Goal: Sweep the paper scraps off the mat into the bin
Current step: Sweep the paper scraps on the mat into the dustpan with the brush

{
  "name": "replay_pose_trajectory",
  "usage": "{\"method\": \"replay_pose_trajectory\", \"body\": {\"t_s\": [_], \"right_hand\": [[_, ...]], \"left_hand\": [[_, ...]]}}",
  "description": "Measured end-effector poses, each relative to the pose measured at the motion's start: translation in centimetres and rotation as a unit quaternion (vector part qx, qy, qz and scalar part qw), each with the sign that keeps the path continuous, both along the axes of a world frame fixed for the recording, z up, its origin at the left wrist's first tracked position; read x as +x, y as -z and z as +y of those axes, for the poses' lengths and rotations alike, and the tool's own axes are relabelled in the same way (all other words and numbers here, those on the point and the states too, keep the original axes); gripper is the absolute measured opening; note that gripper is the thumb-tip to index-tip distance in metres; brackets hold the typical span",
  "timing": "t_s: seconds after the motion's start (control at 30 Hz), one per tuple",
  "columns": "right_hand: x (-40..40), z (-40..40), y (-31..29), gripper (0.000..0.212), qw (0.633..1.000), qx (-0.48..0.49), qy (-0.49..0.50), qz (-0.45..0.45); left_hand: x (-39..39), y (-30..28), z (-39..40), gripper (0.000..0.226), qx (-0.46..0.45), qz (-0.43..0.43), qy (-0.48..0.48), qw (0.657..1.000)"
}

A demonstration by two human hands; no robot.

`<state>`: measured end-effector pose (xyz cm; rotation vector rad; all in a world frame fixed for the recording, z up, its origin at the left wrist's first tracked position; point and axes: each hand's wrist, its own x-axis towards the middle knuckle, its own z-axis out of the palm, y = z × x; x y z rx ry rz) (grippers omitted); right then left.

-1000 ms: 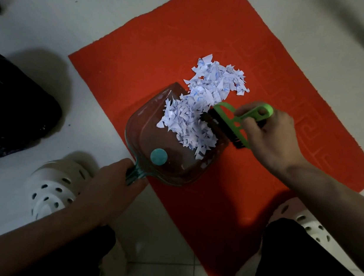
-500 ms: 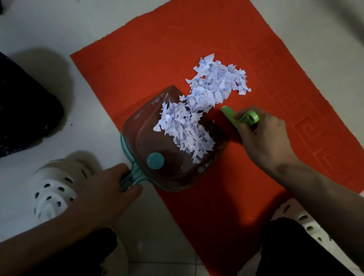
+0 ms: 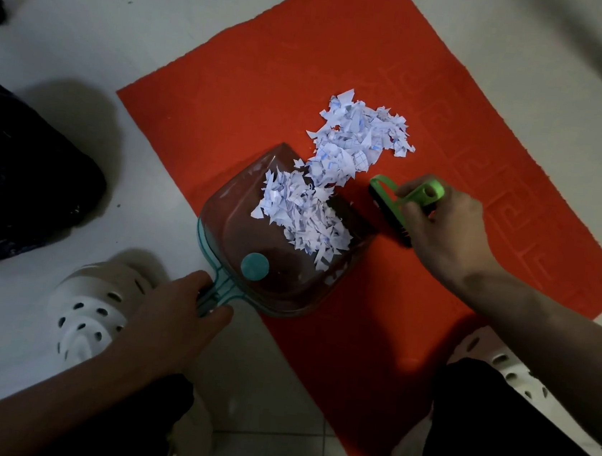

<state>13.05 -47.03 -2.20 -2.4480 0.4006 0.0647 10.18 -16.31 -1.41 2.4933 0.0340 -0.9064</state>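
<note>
Paper scraps [image 3: 353, 147]: split in two lots. One heap lies inside the dustpan [image 3: 253, 237], just ahead of the left hand's grip on its handle; the other lot sits on the red mat [image 3: 233, 89] past the pan's open lip, touching the heap inside at the lip.

Change over the last second: the brush [image 3: 388, 207] was down at the pan's mouth, bristles against the heap; it has now drawn back and sits clear of the paper, beside the pan's right corner. The pan has also slid a little toward the person. Reads as the end of one stroke, brush resetting for the next.

Right hand [image 3: 445, 233]: fingers wrapped round the green brush handle, bristle block pointing away from the palm toward the scraps.

Left hand [image 3: 168, 321]: clasps the teal pan handle, thumb along its near side, pan flat on mat edge and floor.

Outward: black bag-lined bin [image 3: 17, 173] well to the left of the left-hand grip, on white tile. White perforated clogs [image 3: 95, 309] by each knee.

Judgement: roughly half the scraps loaded. The far lot likely needs the brush placed beyond it, then pulled toward the pan.
</note>
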Motion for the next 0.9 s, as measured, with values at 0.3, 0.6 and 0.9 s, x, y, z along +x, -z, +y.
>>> {"method": "replay_pose_trajectory", "body": {"t_s": [0.3, 0.6, 0.9], "right_hand": [[-0.1, 1.1, -1.3, 0.025, 0.997, 0.059, -0.026, -0.049], [-0.2, 0.7, -0.6, 0.022, 0.998, 0.062, -0.007, -0.03], [1.0, -0.6, -0.3, 0.02, 0.999, 0.029, -0.005, -0.029]], "left_hand": [[-0.2, 0.0, -0.1, 0.017, -0.003, -0.001, -0.004, 1.0], [-0.2, 0.0, -0.1, 0.017, 0.003, -0.004, 0.002, 1.0], [-0.3, 0.0, 0.2, 0.019, 0.001, 0.008, -0.007, 1.0]]}}
